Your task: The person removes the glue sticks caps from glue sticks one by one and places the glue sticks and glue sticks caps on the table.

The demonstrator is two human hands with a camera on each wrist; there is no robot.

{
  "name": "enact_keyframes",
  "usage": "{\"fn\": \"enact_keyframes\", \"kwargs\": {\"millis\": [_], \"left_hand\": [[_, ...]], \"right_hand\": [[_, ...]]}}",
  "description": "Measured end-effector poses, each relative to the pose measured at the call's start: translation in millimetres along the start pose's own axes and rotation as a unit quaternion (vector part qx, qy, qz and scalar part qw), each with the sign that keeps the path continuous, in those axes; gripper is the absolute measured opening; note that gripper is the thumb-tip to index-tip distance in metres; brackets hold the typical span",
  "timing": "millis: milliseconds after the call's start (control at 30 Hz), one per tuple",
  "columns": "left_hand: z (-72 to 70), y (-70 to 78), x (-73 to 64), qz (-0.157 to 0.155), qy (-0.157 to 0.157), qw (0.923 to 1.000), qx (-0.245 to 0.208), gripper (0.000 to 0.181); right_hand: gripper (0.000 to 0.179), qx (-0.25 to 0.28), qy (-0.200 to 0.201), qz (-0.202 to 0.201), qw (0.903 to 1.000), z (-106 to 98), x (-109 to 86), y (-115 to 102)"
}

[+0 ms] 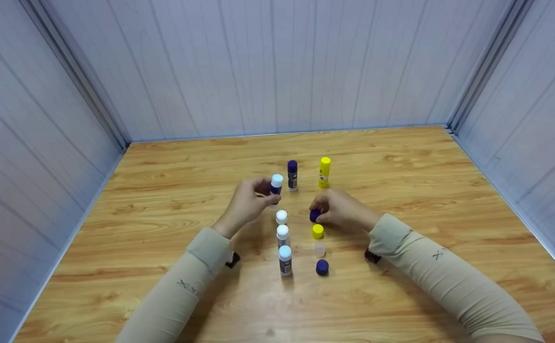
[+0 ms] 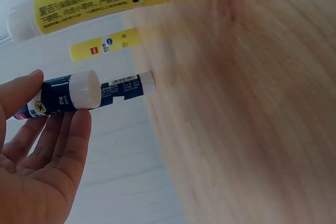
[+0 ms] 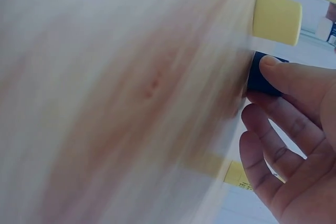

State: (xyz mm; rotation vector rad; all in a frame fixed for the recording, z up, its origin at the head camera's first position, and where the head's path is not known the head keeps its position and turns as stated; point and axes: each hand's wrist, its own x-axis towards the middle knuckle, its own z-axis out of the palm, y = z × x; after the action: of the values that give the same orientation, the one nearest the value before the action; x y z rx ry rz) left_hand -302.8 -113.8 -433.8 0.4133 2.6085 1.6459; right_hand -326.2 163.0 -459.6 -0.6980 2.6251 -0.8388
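My left hand [image 1: 246,202] holds a dark blue glue stick [image 1: 276,186] upright between thumb and fingers, its white top uppermost. In the left wrist view the glue stick's white base [image 2: 85,89] appears raised off the wooden table. My right hand [image 1: 344,209] pinches a dark blue cap [image 3: 257,73] between thumb and forefinger, at or very near the tabletop. Its other fingers are loosely bent. Right beside that cap stands a yellow cap [image 1: 317,231]. Closest to the left hand is a glue stick with a white top [image 1: 282,216], at the head of a short row.
Two more white-topped glue sticks, one behind [image 1: 283,233] and one nearer [image 1: 285,261], continue the row. Beside them are a translucent cap [image 1: 320,249] and another dark blue cap [image 1: 322,267]. Farther back stand a dark blue glue stick [image 1: 292,176] and a yellow glue stick [image 1: 324,172].
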Motion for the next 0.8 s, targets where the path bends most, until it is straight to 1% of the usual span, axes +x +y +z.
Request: {"fn": "enact_keyframes", "kwargs": {"millis": [200, 400, 700, 800], "left_hand": [[5.2, -9.7, 2.6, -0.003, -0.02, 0.9998, 0.002, 0.023], [8.1, -16.4, 3.1, 0.002, -0.05, 0.9985, 0.021, 0.02], [10.5, -17.3, 0.4, -0.033, -0.086, 0.9949, 0.041, 0.019], [10.8, -17.8, 0.2, -0.037, -0.092, 0.9943, 0.04, 0.02]], "right_hand": [[0.026, 0.0, 0.0, -0.001, 1.0, 0, 0.2, -1], [0.027, 0.008, -0.004, 0.006, 0.9999, 1, 0.2, -1], [0.028, 0.012, -0.005, 0.016, 0.9998, 0, 0.1, -1], [0.028, 0.015, -0.006, 0.02, 0.9997, 0, 0.3, -1]]}}
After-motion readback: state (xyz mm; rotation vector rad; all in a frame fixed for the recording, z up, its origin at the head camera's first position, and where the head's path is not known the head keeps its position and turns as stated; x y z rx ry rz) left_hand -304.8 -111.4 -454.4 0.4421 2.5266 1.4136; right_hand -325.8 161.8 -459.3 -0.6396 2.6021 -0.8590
